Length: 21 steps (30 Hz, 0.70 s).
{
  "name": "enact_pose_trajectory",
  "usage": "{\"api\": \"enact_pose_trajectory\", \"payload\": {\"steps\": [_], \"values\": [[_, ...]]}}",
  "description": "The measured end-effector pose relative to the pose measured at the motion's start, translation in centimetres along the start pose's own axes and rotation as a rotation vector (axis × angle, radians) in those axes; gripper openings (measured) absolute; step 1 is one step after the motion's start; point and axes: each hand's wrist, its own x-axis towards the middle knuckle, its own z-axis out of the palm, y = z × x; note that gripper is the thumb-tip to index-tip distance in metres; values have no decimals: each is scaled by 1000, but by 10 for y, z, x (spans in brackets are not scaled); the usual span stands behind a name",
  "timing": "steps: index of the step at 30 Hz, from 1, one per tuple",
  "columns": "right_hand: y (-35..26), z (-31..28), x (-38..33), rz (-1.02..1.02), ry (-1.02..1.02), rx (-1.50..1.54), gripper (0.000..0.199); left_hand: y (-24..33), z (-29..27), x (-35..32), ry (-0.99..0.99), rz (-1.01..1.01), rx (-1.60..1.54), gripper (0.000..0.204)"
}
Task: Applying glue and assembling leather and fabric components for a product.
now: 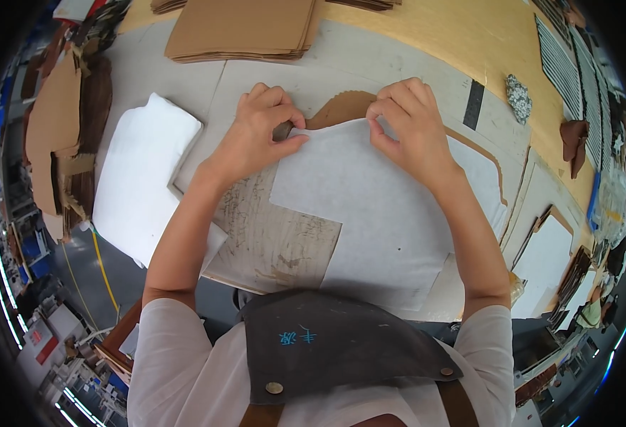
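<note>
A thin white sheet [370, 192], fabric-like with a notched left side, lies before me on the table. Its far edge is pinched by my right hand [414, 135], thumb and forefinger drawn together. At its far left corner, my left hand [262, 129] grips the edge between thumb and curled forefinger. Under the sheet, a brown leather-like piece [343, 108] with a wavy edge shows between my hands. More of its brown border appears past my right wrist. What lies beneath the rest of the sheet is hidden.
A folded white stack [145, 171] lies to the left on the grey table board [274, 238]. Brown sheets [242, 28] are piled at the far side. Brown pieces [53, 135] stand beyond the stack. A speckled lump [519, 98] and white panels [543, 252] are at the right.
</note>
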Motion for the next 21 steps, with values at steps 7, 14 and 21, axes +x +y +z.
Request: {"api": "enact_pose_trajectory", "payload": {"steps": [7,14,21], "values": [[6,10,8,24,-9,-13,19,-5,-2,-1,-16,-24,-6,17],[9,19,13,69,-34,-46,15,-5,-5,-5,71,-185,-97,18],[11,25,15,70,-34,-53,15,0,1,-14,187,-263,-95,14]]}}
